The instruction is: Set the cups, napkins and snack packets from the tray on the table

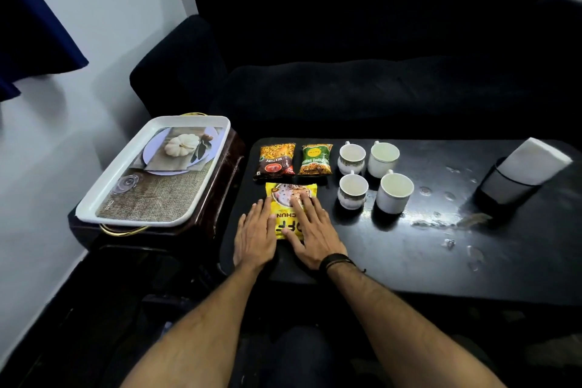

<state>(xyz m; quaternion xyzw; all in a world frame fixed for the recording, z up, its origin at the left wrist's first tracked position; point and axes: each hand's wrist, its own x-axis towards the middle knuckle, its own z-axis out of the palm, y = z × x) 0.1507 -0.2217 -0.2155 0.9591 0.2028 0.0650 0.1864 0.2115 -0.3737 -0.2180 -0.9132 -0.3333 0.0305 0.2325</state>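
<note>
Head view, 1 camera: looks forward-down, close over table.

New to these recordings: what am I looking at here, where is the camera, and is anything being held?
There is one picture, from a camera worn on a person's head, looking down at their bare hands. No robot is involved. The left hand and right hand lie flat on a yellow snack packet on the black table, pressing rather than gripping it. Behind it lie a red packet and a green packet, beside four white cups. A napkin holder stands far right. The white tray on the left holds no items.
</note>
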